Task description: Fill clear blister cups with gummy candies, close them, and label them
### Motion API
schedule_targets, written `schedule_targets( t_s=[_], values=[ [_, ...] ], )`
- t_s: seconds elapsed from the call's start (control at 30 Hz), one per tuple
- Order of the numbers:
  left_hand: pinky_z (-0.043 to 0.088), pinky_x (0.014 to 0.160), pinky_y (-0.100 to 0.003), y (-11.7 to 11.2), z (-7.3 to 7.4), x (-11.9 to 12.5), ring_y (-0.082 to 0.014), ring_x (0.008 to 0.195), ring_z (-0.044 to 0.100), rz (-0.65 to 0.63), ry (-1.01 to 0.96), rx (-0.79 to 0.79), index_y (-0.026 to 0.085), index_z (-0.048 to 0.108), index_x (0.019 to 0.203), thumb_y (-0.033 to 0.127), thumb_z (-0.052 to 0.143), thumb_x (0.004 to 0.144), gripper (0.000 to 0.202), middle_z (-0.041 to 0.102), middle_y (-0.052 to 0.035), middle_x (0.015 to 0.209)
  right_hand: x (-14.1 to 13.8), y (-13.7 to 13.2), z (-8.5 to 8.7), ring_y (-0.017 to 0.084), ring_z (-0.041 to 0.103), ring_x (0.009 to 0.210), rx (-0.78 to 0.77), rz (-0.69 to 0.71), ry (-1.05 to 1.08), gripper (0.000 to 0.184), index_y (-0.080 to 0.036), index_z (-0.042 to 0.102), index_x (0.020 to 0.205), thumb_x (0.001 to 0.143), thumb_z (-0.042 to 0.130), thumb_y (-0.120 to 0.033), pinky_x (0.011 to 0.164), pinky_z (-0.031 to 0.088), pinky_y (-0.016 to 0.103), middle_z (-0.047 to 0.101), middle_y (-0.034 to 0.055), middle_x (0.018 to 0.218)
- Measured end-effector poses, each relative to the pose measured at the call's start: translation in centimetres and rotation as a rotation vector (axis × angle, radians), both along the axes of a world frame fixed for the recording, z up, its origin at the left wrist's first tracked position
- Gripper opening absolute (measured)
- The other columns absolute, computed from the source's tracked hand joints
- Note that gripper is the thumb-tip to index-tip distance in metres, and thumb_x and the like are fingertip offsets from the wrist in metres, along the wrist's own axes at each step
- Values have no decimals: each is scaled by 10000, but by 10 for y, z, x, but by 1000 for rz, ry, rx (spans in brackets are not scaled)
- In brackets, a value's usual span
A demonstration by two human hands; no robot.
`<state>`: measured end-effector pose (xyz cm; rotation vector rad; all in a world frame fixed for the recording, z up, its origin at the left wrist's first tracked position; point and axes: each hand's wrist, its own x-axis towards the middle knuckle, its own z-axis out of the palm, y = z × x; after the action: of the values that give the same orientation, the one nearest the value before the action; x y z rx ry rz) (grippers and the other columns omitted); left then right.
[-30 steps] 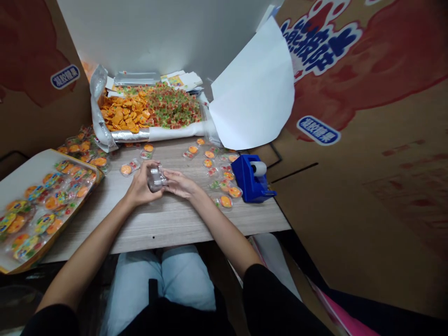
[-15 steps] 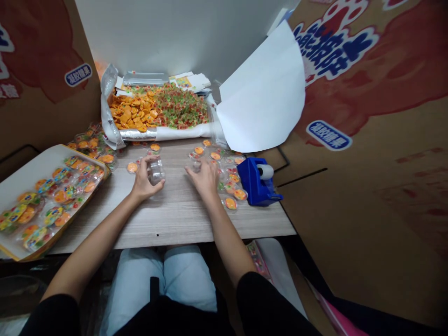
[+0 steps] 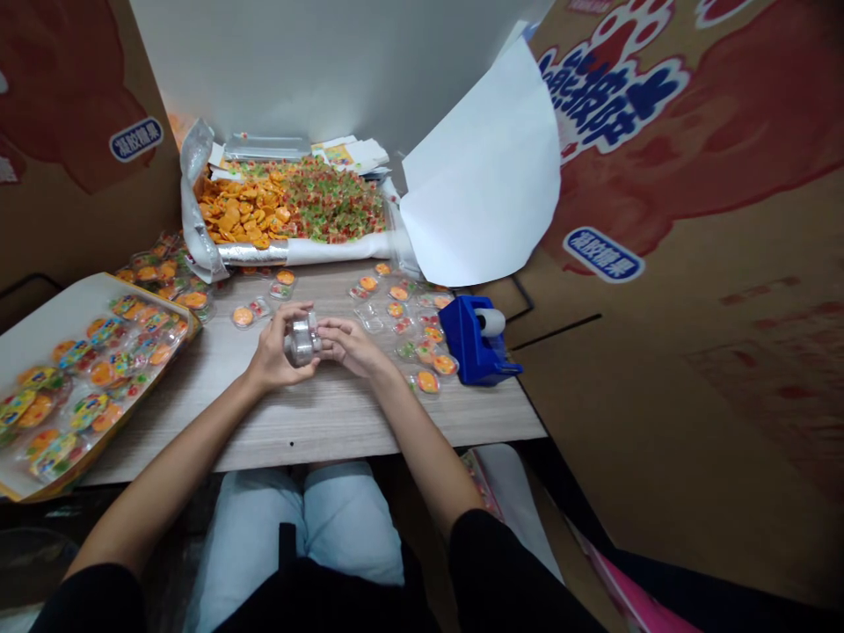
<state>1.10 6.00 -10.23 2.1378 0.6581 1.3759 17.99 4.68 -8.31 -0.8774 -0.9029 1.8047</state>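
Note:
My left hand [image 3: 277, 352] is curled around a small stack of clear plastic cups [image 3: 301, 341] held just above the wooden table [image 3: 316, 413]. My right hand [image 3: 349, 345] pinches the right end of the same stack with its fingertips. Small clear cups filled with orange and green candy [image 3: 422, 338] lie scattered on the table to the right of my hands, and a few more candy cups [image 3: 258, 306] lie just beyond my left hand.
A foil-lined tray of loose orange and green candies [image 3: 283, 211] sits at the back. A cardboard tray of sealed candy packs [image 3: 72, 378] lies at the left. A blue tape dispenser [image 3: 475, 338] stands at the right beside a curled white sheet [image 3: 481, 176]. Printed cardboard walls surround the table.
My right hand reached out to the scattered cups on the right half a second ago, then came back to the stack of clear cups in my left hand.

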Motion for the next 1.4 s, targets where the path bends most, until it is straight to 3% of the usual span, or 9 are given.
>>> schedule_targets(
  t_s=[0.1,0.3,0.47,0.77,0.93,1.1,1.27,1.4],
  values=[
    [544,881,-454,1,0,-1,-304,1209,555,-25,-60,-18,257,396,1198,290,724,671,622,514,-146,1298,2,0,2,104,665,589,-8,-5,5,288,-163,655,744,584,866,-275,564,578,216,676,-35,663],
    [538,878,-462,-2,7,-3,-308,1199,552,20,47,49,253,411,1191,245,733,648,632,526,-145,1292,3,1,-2,137,694,650,17,2,-17,323,-159,653,764,563,881,-268,629,590,256,686,-16,682],
    [526,905,-444,-3,9,-3,-308,1204,549,55,105,89,212,425,1174,240,739,639,621,534,-161,1288,5,1,-2,128,681,603,10,-2,-21,367,-154,659,764,531,894,-313,577,581,239,679,-22,658],
    [556,845,-447,-3,5,-1,-310,1212,556,-13,5,-21,261,417,1175,270,714,657,597,533,-134,1303,5,2,-4,116,676,606,-29,28,7,275,-156,648,718,569,872,-216,622,589,247,688,-23,649],
    [556,852,-445,-4,7,-2,-310,1212,553,32,39,-16,253,435,1165,247,724,639,600,538,-129,1307,5,2,-4,134,686,623,-34,19,1,265,-156,669,754,608,860,-267,624,589,260,690,-10,652],
    [537,888,-443,-5,10,-3,-304,1201,553,46,114,19,208,427,1149,258,717,635,593,539,-163,1298,7,1,-2,127,676,621,2,35,17,312,-151,670,721,522,895,-236,625,590,262,684,-21,656],
    [546,870,-431,-4,7,-2,-298,1214,548,25,56,-21,235,435,1154,281,721,652,579,533,-142,1315,9,1,-1,149,692,670,-8,51,18,271,-148,658,726,568,865,-226,673,597,303,698,1,700],
    [534,910,-439,1,1,-1,-302,1215,550,17,-84,-56,231,428,1174,291,717,676,579,532,-141,1290,12,2,0,187,707,778,80,26,-70,303,-178,655,840,618,820,-302,734,592,350,732,42,849]
  ],
)
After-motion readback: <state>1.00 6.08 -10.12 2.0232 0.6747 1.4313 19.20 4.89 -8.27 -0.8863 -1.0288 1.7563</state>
